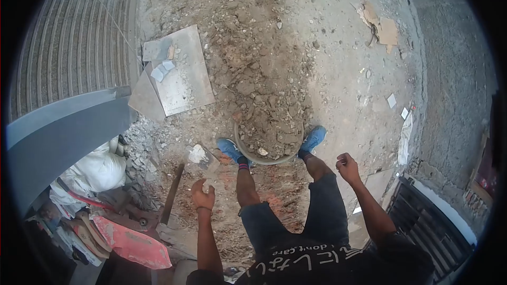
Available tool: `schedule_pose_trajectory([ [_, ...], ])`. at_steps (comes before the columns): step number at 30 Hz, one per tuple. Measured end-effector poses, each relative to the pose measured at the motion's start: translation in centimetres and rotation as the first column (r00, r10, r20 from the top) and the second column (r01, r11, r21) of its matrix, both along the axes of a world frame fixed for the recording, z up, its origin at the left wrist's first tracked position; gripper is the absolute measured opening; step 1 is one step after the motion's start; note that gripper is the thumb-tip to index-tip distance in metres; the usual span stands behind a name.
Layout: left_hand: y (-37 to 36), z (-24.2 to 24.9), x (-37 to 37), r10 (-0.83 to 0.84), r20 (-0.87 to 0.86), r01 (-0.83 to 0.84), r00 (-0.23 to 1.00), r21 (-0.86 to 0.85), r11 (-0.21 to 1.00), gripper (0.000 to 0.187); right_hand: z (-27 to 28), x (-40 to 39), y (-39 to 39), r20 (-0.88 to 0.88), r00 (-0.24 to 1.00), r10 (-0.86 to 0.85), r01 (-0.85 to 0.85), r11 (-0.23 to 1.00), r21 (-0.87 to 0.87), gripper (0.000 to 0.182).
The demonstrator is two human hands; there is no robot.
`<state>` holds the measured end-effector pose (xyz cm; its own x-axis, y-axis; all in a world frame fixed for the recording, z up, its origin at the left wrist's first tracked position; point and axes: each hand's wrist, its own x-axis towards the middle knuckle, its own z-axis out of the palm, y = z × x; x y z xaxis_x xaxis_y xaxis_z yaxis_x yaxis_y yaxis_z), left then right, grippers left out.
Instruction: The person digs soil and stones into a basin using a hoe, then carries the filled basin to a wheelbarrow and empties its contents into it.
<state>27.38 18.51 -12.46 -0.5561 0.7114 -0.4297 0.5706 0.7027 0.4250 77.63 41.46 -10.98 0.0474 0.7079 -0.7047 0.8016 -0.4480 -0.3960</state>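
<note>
A round basin (pixel 248 158) full of soil and rubble (pixel 272 121) stands between my blue shoes, against a heap of the same debris. My left hand (pixel 203 195) hangs in the air left of my legs, empty, with its fingers apart and slightly curved. Nearest to it are a wooden handle (pixel 172 194) on its left and a small board with a white lump (pixel 198 154) above it. To the right of my knee is my right hand (pixel 346 165), its fingers loosely curled; what they hold, if anything, cannot be made out. Neither hand touches the basin.
Broken tile boards (pixel 182 74) lie at the upper left beside a ribbed shutter (pixel 74 37). White sacks (pixel 103 170) and a red piece (pixel 132 241) are at the lower left. Torn cardboard (pixel 388 31) lies upper right; a dark grille (pixel 430 227) is lower right, by the wall.
</note>
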Motion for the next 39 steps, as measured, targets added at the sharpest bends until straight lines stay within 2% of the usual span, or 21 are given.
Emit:
schedule_pose_trajectory([
  [1,2.0,-1.3,2.0,0.003,0.073,-0.004,0.997,0.013,1.000,0.034,-1.9,0.8,0.8,-0.043,0.999,-0.001,0.003,0.999,0.033,0.024],
  [4,7.1,-6.5,6.9,-0.075,0.096,0.076,0.993,-0.016,0.997,0.034,-9.0,2.0,2.9,-0.091,0.995,0.036,-0.030,0.998,0.058,0.023],
  [7,9.5,-16.5,9.0,-0.090,0.159,0.113,0.983,-0.143,0.983,0.036,-22.0,3.2,2.5,-0.077,0.997,0.000,0.000,1.000,-0.004,0.027],
  [9,8.4,-25.1,8.5,0.093,0.228,-0.024,0.969,-0.288,0.957,0.039,-30.6,3.1,1.6,-0.031,0.998,0.055,-0.055,0.998,-0.008,0.031],
  [13,8.4,-38.6,6.9,0.118,0.054,-0.079,0.991,-0.472,0.878,0.051,-43.0,0.4,0.4,0.051,0.997,0.058,-0.052,0.991,-0.122,0.042],
  [15,6.9,-46.1,5.6,0.247,0.088,-0.199,0.965,-0.366,0.909,0.054,-46.8,0.0,0.5,0.103,0.994,0.043,-0.023,0.983,-0.183,0.048],
  [16,7.6,-47.6,5.0,0.334,0.245,-0.236,0.910,-0.356,0.904,0.054,-47.0,-0.6,0.4,0.096,0.995,0.035,-0.013,0.974,-0.224,0.050],
  [17,9.2,-47.7,5.4,0.465,0.351,-0.347,0.813,-0.349,0.870,0.042,-47.9,-0.8,-0.6,0.113,0.993,0.046,-0.016,0.967,-0.254,0.050],
  [18,10.4,-47.7,5.5,0.429,0.313,-0.306,0.847,-0.374,0.875,0.028,-48.8,-0.9,-0.9,0.104,0.993,-0.050,0.065,0.987,-0.147,0.049],
  [19,11.1,-47.7,6.3,0.507,0.290,-0.410,0.812,-0.335,0.848,0.020,-49.1,-0.8,-1.1,0.082,0.986,-0.146,0.149,0.988,-0.034,0.048],
  [20,10.6,-48.2,6.3,0.515,0.294,-0.414,0.806,-0.342,0.844,0.020,-48.7,-0.8,-0.8,0.090,0.986,-0.138,0.142,0.989,-0.038,0.048],
  [22,9.8,-49.6,5.0,0.642,0.351,-0.468,0.682,-0.466,0.751,0.023,-47.6,-0.8,0.2,-0.151,0.910,-0.386,0.322,0.887,-0.330,0.044],
  [24,8.7,-51.9,5.0,0.566,0.426,-0.378,0.706,-0.448,0.810,0.026,-47.1,-1.6,0.3,-0.135,0.915,-0.380,0.325,0.893,-0.310,0.041],
  [26,7.4,-52.1,6.8,0.527,0.462,-0.482,0.714,-0.221,0.847,0.028,-46.9,-2.0,-0.5,-0.130,0.915,-0.382,0.330,0.894,-0.303,0.039],
  [27,8.0,-50.9,7.7,0.496,0.364,-0.456,0.788,-0.194,0.868,0.030,-47.5,-1.7,-1.4,-0.144,0.915,-0.377,0.337,0.910,-0.241,0.036],
  [28,7.9,-50.1,8.1,0.494,0.365,-0.458,0.789,-0.186,0.869,0.030,-47.7,-1.4,-2.0,-0.155,0.916,-0.371,0.344,0.922,-0.178,0.034],
  [30,8.5,-48.6,8.7,0.548,0.422,-0.470,0.722,-0.282,0.836,0.033,-47.4,-1.1,-3.4,-0.160,0.919,-0.361,0.337,0.928,-0.158,0.033],
  [32,8.9,-46.6,9.5,0.539,0.479,-0.500,0.693,-0.219,0.838,0.032,-45.7,-1.4,-3.7,-0.166,0.922,-0.350,0.329,0.934,-0.144,0.032],
  [35,6.2,-41.9,10.5,0.527,0.577,-0.566,0.624,-0.131,0.814,0.030,-40.8,-1.9,-4.7,-0.155,0.952,-0.263,0.241,0.959,-0.149,0.034],
  [37,4.6,-39.4,10.3,0.527,0.409,-0.526,0.745,-0.127,0.841,0.023,-37.8,-2.0,-4.9,-0.199,0.930,-0.308,0.276,0.945,-0.173,0.035],
  [39,4.2,-33.4,10.5,0.568,0.544,-0.624,0.617,-0.101,0.775,0.023,-33.0,-2.1,-5.3,-0.227,0.913,-0.340,0.293,0.931,-0.218,0.034],
])
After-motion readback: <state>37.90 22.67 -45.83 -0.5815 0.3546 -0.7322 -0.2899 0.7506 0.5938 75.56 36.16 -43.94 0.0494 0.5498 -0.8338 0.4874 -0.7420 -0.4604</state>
